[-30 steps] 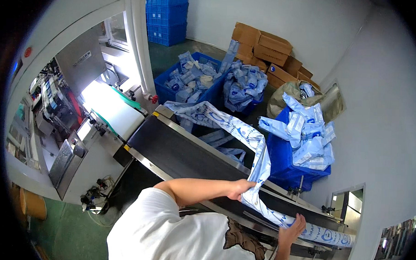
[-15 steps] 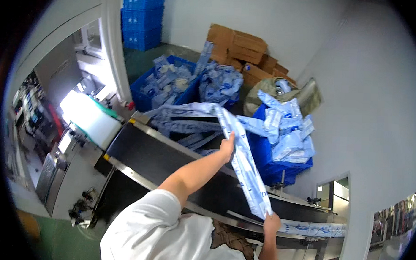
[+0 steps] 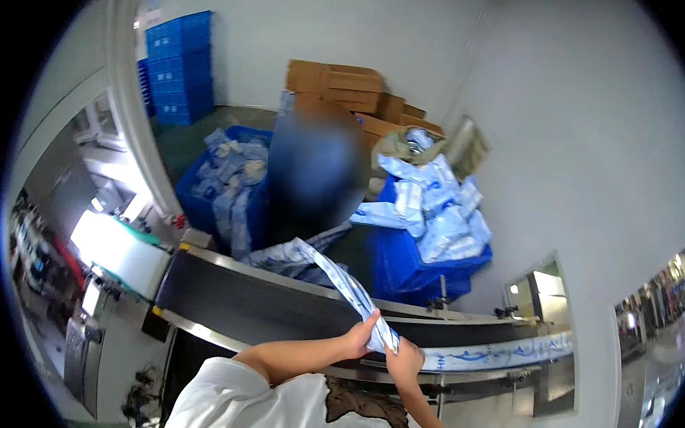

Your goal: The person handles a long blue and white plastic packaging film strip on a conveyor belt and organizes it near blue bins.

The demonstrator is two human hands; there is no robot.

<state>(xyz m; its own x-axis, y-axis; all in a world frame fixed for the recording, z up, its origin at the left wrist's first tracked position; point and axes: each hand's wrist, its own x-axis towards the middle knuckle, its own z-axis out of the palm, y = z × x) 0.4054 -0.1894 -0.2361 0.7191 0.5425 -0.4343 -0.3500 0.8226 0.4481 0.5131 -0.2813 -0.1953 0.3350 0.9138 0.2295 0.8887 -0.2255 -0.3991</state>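
Printed film strip (image 3: 342, 280) part-gathered: one stretch trails past far edge of black conveyor (image 3: 226, 293), remainder lies flat toward wall opening (image 3: 549, 288). Left hand (image 3: 361, 337) pinching bunched middle; right hand (image 3: 405, 359) closed round it alongside, fingertips hidden.

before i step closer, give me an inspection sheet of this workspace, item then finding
Surface: black conveyor with metal side rails.
Job's things: long white-and-blue film strip, bunched at the hands; one end runs right to the wall opening, the other over the conveyor's far rail.
Hands: left hand and right hand both grip the strip, close together.
Clutter: right blue crate heaped with packages; left blue crate also filled; cardboard boxes behind; a blurred patch hides the middle.
Cables: dark cluster lower left, too unclear to tell.
Surroundings: pale wall, stacked blue crates.
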